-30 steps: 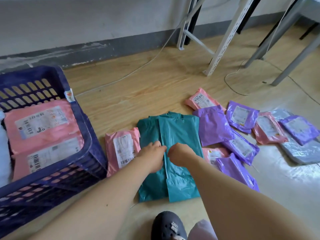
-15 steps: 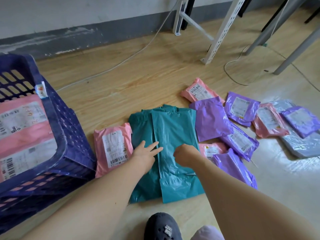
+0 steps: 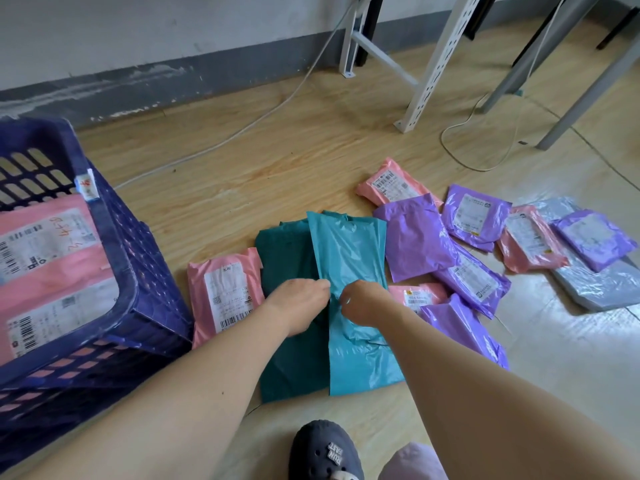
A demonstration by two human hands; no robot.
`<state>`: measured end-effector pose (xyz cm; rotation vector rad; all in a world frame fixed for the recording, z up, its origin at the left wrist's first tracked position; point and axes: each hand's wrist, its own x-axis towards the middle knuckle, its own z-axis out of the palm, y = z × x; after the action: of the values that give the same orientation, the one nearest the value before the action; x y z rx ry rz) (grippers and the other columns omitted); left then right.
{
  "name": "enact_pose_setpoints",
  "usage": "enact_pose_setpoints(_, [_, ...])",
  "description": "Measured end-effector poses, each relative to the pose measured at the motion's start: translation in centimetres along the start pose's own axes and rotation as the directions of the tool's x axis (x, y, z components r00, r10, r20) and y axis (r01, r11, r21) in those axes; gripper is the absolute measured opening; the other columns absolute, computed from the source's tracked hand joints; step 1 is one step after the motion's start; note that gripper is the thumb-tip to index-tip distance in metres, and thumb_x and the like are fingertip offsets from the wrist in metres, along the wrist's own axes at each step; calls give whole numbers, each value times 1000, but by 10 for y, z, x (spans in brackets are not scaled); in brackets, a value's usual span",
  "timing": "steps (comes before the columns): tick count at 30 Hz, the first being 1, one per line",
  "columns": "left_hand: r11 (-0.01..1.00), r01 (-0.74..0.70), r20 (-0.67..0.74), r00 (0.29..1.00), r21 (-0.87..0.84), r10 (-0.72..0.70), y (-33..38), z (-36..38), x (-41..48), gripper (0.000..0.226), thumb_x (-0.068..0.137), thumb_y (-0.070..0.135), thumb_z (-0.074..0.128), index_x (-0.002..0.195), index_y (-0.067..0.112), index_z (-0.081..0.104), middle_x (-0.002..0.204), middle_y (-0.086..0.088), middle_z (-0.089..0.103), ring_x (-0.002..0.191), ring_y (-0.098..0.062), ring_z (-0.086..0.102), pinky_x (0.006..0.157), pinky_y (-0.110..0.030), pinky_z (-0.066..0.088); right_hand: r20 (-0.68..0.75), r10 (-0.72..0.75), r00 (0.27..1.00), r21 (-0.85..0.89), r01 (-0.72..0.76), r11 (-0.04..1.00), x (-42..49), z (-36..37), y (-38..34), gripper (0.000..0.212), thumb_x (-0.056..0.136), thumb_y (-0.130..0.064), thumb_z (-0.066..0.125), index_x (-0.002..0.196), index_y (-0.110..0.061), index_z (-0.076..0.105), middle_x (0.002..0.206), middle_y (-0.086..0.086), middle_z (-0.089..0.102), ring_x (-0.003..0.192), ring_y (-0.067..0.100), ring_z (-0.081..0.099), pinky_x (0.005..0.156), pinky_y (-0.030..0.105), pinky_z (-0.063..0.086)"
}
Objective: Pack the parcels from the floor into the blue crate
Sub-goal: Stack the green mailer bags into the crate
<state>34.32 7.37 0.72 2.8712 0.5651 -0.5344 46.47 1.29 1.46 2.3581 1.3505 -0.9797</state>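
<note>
The teal parcel (image 3: 349, 258) lies flat on the floor (image 3: 277, 161) straight in front of the person. Its long axis runs from near the person's shoe (image 3: 322, 452) away toward the wall, with the far end leaning slightly right. A lighter teal flap is folded over its right half, and the flap's long edge runs the same way down the middle. Both hands meet on that edge about halfway along: the left hand (image 3: 301, 306) has its fingers curled onto the flap from the darker side, and the right hand (image 3: 363, 301) is bunched, pinching the same edge. The blue crate (image 3: 149, 282) stands to the left with labelled pink parcels (image 3: 52, 258) already inside. One pink parcel (image 3: 221, 296) lies between the crate and the teal parcel, touching the teal parcel's left side. Purple parcels (image 3: 412, 237) and more pink ones are spread on the floor to the right. Half a second ago the left hand lay flat with its fingers spread on the teal parcel; now they are curled at the flap edge. The parcel itself has not shifted.
</note>
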Motion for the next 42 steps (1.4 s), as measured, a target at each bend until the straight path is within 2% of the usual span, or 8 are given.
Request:
enact_pose_setpoints(10, [991, 22, -325, 943, -131, -64, 1, -24, -4, 23, 88, -6, 43, 104, 11, 44, 86, -5, 50, 90, -26, 55, 68, -35, 42, 6, -21, 1000, -58, 21, 998, -31, -15, 6, 42, 90, -6, 38, 127, -12, 56, 132, 9, 54, 116, 27, 55, 96, 34, 47])
enact_pose_setpoints(19, [914, 174, -399, 858, -366, -323, -11, -41, -14, 23, 96, 3, 40, 109, 12, 58, 104, -1, 42, 98, -20, 46, 63, -31, 29, 29, -75, 997, -164, 79, 983, -36, -29, 10, 42, 93, -3, 35, 129, -8, 56, 137, 8, 50, 122, 27, 50, 102, 36, 43])
enact_pose_setpoints(26, [374, 45, -257, 652, -926, -714, -29, -70, -18, 12, 92, 8, 38, 85, 10, 47, 75, 2, 50, 77, -23, 49, 61, -31, 30, -9, -29, 1000, -22, 28, 999, -33, -30, 14, 42, 96, -7, 39, 138, -12, 45, 138, 6, 48, 118, 19, 49, 105, 33, 39])
enact_pose_setpoints(31, [206, 78, -132, 541, -975, -830, -44, -85, -24, 15, 95, 12, 38, 85, 11, 49, 94, -13, 60, 83, -29, 51, 64, -27, 29, -106, 103, 989, 373, -56, 926, -19, -33, 9, 27, 91, -10, 52, 118, -6, 54, 99, 3, 45, 79, 15, 48, 70, 21, 46])
enact_pose_setpoints(34, [78, 65, -38, 476, -995, -878, -51, -92, -32, 12, 95, 13, 39, 94, 10, 51, 102, -11, 60, 95, -28, 54, 73, -28, 35, -184, 105, 977, 583, 23, 812, -25, -47, -4, 7, 86, -6, 61, 90, -8, 56, 86, 9, 59, 70, 20, 60, 69, 27, 59])
enact_pose_setpoints(36, [-8, 56, 32, 427, -998, -904, -58, -97, -40, 16, 95, 12, 40, 99, 8, 55, 109, -14, 62, 100, -30, 56, 77, -31, 39, -168, 80, 983, 668, 54, 742, -34, -56, -14, 11, 88, -3, 59, 96, -10, 59, 98, 14, 62, 60, 16, 60, 51, 17, 54])
enact_pose_setpoints(39, [-110, 39, 117, 387, -993, -915, -74, -103, -53, 25, 92, 9, 43, 106, -1, 61, 113, -19, 64, 107, -35, 59, 85, -34, 47, -95, 5, 995, 753, 69, 655, -41, -63, -29, 44, 86, 5, 57, 128, -11, 55, 126, 15, 58, 66, 19, 64, 54, 18, 56])
enact_pose_setpoints(42, [-194, 10, 182, 399, -981, -899, -90, -111, -66, 30, 93, 7, 44, 113, -7, 61, 117, -23, 63, 110, -36, 60, 89, -37, 52, -83, -84, 993, 721, 118, 683, -47, -68, -51, 55, 79, 12, 62, 129, -9, 54, 96, 10, 66, 68, 19, 63, 67, 25, 58])
